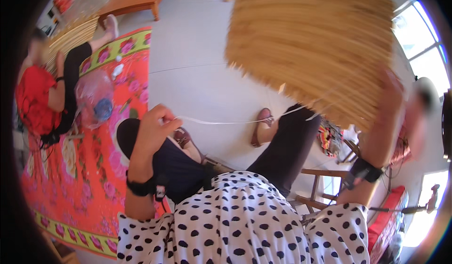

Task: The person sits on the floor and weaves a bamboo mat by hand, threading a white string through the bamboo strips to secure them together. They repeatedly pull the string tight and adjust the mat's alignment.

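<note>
A large tan mat of straw-like strips [306,38] is held up at the upper right, its ragged lower edge facing me. My right hand [391,94] grips its right side, with the fingers partly blurred. My left hand [160,123] is closed in a pinch above my left knee. Between its thumb and finger runs a thin white cord [212,122], which stretches rightward to the mat's lower edge. Where the cord joins the mat is hard to make out.
On the left, a person in red [40,99] sits with another straw mat [75,38]. A flowered red cloth [84,179] bears a clear plastic bag [94,97]. A wooden table [136,0] stands at the back; a wooden chair [313,188] is near my right side. Another person [416,118] is at the right.
</note>
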`<state>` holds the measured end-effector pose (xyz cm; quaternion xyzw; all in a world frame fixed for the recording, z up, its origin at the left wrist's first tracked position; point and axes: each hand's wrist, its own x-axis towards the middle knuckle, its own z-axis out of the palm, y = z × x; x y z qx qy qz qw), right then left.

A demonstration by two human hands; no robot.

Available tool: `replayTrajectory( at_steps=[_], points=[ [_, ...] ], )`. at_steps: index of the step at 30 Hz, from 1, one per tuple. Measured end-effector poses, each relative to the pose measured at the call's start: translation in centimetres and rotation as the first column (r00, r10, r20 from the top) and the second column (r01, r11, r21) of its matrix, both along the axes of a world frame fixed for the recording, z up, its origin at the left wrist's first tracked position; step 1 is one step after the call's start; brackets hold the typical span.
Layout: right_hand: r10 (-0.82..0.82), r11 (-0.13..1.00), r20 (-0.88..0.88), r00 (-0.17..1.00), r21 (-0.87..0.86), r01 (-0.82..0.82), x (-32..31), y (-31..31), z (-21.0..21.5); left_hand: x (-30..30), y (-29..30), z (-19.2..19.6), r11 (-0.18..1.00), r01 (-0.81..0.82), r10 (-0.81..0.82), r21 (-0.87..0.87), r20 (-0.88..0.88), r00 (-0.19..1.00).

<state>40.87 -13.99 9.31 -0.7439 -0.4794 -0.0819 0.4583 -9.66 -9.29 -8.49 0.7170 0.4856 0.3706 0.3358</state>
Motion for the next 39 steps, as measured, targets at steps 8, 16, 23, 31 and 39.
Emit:
replayTrajectory(
  at_steps=[8,16,23,31,39],
  points=[
    [0.18,0.896,-0.588,0.789,-0.233,-0.378,-9.5,1.3,-7.0,1.0,-2.5,4.3,0.949,0.096,0.057,-0.299,0.465,0.884],
    [0.288,0.847,-0.417,0.862,-0.309,-0.432,-10.8,0.1,-11.1,6.6,-2.2,6.8,0.979,0.181,-0.047,-0.094,0.76,0.648],
    [0.3,0.81,-0.453,0.84,-0.343,-0.475,-11.4,-0.4,-11.8,16.6,-0.3,2.6,0.943,0.295,-0.121,-0.153,0.669,0.734],
    [0.248,0.724,-0.524,0.815,-0.458,-0.515,-11.1,-1.5,-11.0,17.9,0.0,-0.2,0.933,0.339,-0.352,0.12,0.112,0.929],
    [0.258,0.769,-0.485,0.836,-0.421,-0.482,-12.7,-0.6,-12.2,12.6,0.0,2.1,0.906,0.25,-0.211,0.341,-0.148,0.966]
  ],
)
